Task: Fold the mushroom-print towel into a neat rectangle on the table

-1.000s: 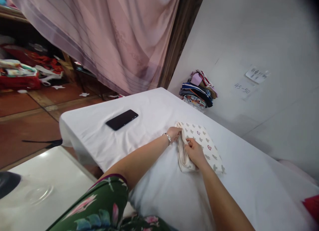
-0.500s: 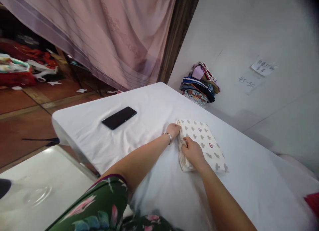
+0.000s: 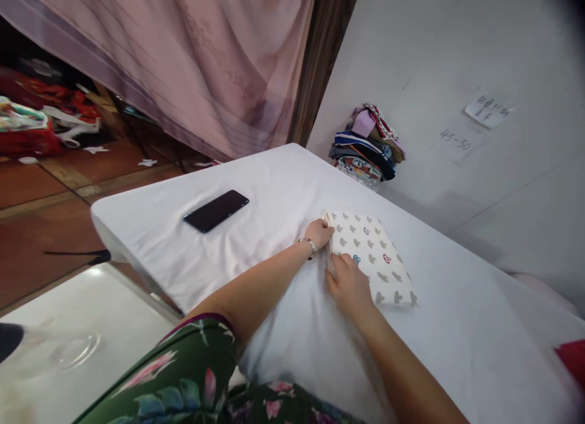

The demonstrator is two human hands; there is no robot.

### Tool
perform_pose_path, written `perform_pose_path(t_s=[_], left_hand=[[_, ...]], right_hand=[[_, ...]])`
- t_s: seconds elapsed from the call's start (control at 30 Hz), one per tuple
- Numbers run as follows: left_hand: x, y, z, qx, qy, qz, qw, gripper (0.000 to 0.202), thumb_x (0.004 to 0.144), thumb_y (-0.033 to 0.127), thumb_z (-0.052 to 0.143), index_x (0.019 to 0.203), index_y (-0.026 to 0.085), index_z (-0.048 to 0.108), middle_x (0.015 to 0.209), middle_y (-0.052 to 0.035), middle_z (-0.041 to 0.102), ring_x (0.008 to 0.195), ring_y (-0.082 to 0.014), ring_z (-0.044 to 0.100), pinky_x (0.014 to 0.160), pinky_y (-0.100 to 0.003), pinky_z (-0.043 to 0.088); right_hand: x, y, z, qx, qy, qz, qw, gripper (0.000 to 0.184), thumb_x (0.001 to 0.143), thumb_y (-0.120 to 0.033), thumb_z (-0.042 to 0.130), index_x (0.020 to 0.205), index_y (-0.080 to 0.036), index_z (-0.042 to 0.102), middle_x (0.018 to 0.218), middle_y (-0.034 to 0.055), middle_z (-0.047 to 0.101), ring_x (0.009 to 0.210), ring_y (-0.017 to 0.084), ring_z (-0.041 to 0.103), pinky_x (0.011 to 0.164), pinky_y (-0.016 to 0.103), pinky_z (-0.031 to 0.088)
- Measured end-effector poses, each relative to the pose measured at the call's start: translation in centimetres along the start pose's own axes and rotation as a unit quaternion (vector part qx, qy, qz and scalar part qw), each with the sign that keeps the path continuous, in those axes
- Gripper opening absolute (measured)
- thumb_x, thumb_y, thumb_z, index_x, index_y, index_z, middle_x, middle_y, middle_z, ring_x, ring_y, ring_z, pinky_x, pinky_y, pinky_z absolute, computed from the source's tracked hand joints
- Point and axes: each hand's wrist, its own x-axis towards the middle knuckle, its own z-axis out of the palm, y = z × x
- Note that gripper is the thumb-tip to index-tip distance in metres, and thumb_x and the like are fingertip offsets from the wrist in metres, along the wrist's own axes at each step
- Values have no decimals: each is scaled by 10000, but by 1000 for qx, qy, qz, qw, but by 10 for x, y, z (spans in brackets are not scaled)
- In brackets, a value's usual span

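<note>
A folded cream cloth (image 3: 381, 253) lies on the white-covered table, printed with grey shapes and a few red, blue and purple ones. My left hand (image 3: 319, 234), with a silver bracelet at the wrist, pinches the cloth's far-left edge. Closer to me, my right hand (image 3: 351, 285) has its fingers curled at the same edge, covering the cloth's near-left corner. The layers between the right fingers are mostly hidden.
A black phone (image 3: 216, 211) lies on the white tablecloth (image 3: 269, 180) to the left. Folded clothes (image 3: 364, 147) are stacked by the wall (image 3: 439, 64). A pale stool or chair seat (image 3: 105, 314) stands at lower left, and something red (image 3: 571, 363) shows at far right.
The cloth's left edge now lies flatter and more even, and a blue print shows beside my right hand. My right hand has shifted slightly left along that edge; the left stays at the far corner.
</note>
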Motion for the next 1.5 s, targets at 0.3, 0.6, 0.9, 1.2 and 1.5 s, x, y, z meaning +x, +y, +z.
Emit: perform_pose_path(t_s=[0.3,0.6,0.9,1.2,1.5], left_hand=[[0,0,0,4,-8,-7,1000,245,715,264,581,933,168,528,816,-43,650,693,-144,598,643,-234,429],[-13,6,-7,72,21,50,996,326,753,283,572,1040,178,462,969,-70,604,841,-176,578,720,-270,422],[-19,10,-11,240,25,293,925,168,825,177,438,818,201,604,985,-56,547,969,-186,477,814,-289,407],[-17,8,-11,201,30,262,944,161,803,177,466,763,196,621,953,-46,560,952,-175,481,784,-270,420],[-16,3,-9,155,35,263,952,171,788,333,534,748,196,626,910,-36,567,920,-175,500,769,-273,428]], right_hand=[[-21,-3,-3,0,0,-57,998,263,830,-195,419,1060,-176,545,942,92,533,887,232,480,705,330,409],[-32,23,-18,184,-7,-23,983,319,833,-293,444,1107,-214,586,1201,76,527,1064,224,497,820,349,461],[-14,136,-11,77,-28,174,981,524,824,-407,439,1282,-154,454,1427,99,298,1311,268,238,1048,459,234],[-16,165,-7,282,-15,282,917,532,766,-491,509,1215,-208,535,1392,38,378,1257,218,364,1035,342,291],[13,185,-24,334,-79,395,852,756,618,-545,667,1224,-119,518,1190,172,566,952,257,604,760,334,491]])
